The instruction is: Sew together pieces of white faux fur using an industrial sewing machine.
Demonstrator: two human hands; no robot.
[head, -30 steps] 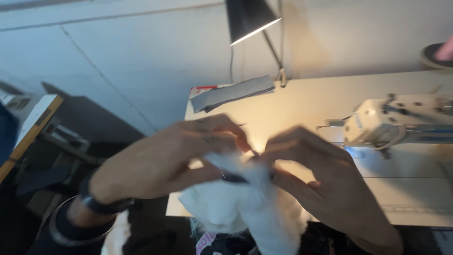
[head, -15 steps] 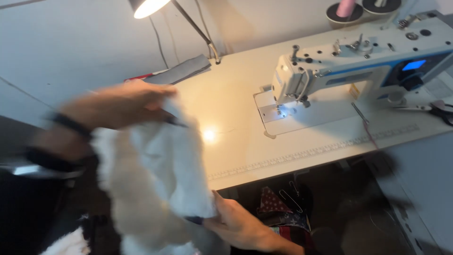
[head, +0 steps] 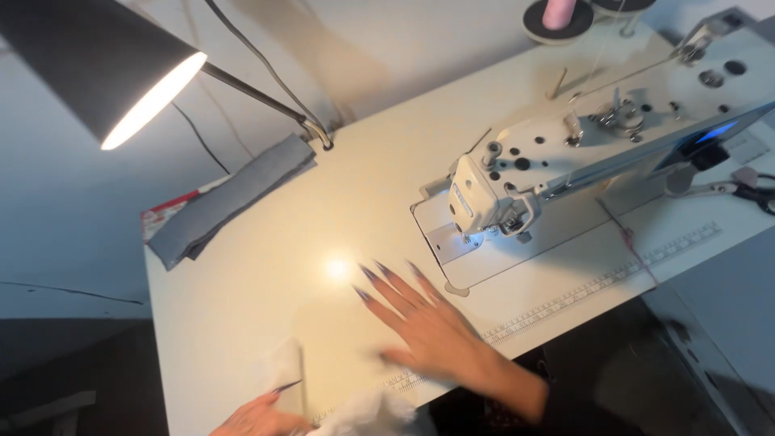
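Note:
My right hand [head: 424, 327] lies flat on the white sewing table [head: 266, 266], fingers spread and long nails pointing toward the lamp's bright spot; it holds nothing. My left hand [head: 260, 417] shows only partly at the bottom edge. Its fingers rest on a blurred piece of fluffy white fabric [head: 363, 416], which comes up over the table's front edge. A white industrial sewing machine [head: 565, 153] stands to the right of my right hand, its needle area lit.
A black desk lamp [head: 97, 69] shines from the upper left. Folded grey fabric [head: 234, 202] lies at the table's back left. A pink thread spool [head: 557, 12] stands behind the machine, and scissors [head: 751, 192] lie at far right. A ruler strip [head: 597, 287] runs along the front edge.
The white fabric, held up by both hands before, has dropped to the table's front edge. My right hand has let go and spread flat on the table. The view shifted left.

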